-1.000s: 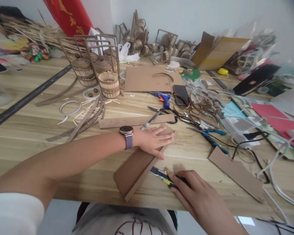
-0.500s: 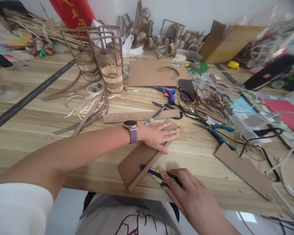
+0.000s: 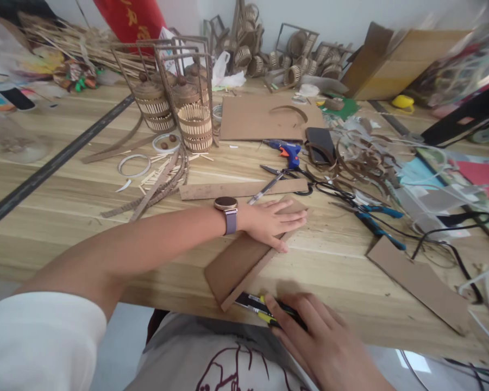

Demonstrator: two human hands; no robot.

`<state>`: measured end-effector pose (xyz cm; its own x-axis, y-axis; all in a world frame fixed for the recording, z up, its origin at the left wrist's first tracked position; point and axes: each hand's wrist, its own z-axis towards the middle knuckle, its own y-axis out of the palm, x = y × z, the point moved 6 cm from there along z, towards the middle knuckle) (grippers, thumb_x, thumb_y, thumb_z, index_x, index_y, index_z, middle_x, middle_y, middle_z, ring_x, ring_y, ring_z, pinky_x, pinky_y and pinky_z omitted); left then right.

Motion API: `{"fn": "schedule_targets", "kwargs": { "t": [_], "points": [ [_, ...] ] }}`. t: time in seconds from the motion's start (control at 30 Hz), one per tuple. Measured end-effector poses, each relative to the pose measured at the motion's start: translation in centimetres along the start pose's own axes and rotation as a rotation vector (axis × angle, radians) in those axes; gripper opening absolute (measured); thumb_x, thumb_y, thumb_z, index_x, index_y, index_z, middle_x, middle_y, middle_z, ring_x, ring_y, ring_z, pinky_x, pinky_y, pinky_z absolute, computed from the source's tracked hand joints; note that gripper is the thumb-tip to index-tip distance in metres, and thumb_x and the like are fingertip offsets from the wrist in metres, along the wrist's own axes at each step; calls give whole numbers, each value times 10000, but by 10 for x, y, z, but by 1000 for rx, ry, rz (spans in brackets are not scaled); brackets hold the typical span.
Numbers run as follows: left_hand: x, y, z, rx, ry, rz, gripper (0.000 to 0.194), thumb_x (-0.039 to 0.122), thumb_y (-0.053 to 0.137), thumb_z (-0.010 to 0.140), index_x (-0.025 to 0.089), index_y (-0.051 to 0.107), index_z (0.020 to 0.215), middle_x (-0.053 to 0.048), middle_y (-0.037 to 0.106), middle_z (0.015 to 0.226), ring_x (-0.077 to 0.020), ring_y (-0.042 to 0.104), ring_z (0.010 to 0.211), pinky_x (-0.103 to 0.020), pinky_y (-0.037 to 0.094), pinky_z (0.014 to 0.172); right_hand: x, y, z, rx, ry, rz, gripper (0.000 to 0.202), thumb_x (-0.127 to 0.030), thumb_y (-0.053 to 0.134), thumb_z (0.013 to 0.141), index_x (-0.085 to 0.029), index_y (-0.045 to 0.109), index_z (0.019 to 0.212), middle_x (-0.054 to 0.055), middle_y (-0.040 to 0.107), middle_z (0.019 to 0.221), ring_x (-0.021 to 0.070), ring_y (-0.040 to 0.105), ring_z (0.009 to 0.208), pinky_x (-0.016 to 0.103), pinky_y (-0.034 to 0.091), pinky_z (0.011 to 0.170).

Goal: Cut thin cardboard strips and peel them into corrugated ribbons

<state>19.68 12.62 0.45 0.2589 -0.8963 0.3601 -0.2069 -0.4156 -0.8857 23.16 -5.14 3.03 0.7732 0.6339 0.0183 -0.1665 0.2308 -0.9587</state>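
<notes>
Near the front edge of the table (image 3: pixel 330 255), pressing down a brown cardboard piece (image 3: pixel 230 260) with the left hand (image 3: pixel 267 220), palm down and fingers spread, gripping nothing. Grasping a black-and-yellow utility knife (image 3: pixel 250 302) in the right hand (image 3: pixel 312 325), fingers curled round its body. Compared with half a second ago, now bringing the knife lower along the pale edge of the cardboard, close to the nearest corner instead of crossing partway up. Judging from that, probably nearing the end of a pass along this edge. Hard to tell, with the tip hidden, whether cutting in or only lying against the cardboard. Keeping the left hand planted on the same part as before. Just beyond, a pen (image 3: pixel 265 188) lying across a flat strip (image 3: pixel 212 190).

As for writing, gold characters on the red banner (image 3: pixel 149 16), cut off at the top, one reading as 力. Fine print on the knife, too small to read. Blurred print also on a white card (image 3: pixel 170 64) behind the small baskets (image 3: pixel 195 130). No legible brand on the blue glue gun (image 3: pixel 292 153).
</notes>
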Motion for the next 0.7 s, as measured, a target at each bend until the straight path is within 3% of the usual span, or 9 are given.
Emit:
{"fn": "schedule_targets", "kwargs": {
  "t": [0.2,0.53,0.7],
  "points": [
    [1,-1,-1,16,-1,10,851,561,451,913,180,92,1584,7,-17,1650,-290,-135,1504,-475,23,1218,-6,3,6,48,8,0,325,-240,379,1014,-151,630,1201,80,636,853,202,636,786,326,537,655],
    [3,-2,-1,55,26,61,835,513,479,928,120,128,1576,-50,44,1653,-331,-83,1506,-495,71,1218,-4,0,16,-33,-41,36,332,-253,361,1021,-152,627,1193,72,645,837,190,652,764,302,555,636],
    [6,-2,-7,209,4,130,776,541,494,942,157,230,1562,-83,144,1644,-322,49,1516,-494,111,1216,-4,1,13,-25,-55,21,325,-251,384,1015,-150,619,1216,75,651,841,194,655,784,313,564,657]
  ]
}}
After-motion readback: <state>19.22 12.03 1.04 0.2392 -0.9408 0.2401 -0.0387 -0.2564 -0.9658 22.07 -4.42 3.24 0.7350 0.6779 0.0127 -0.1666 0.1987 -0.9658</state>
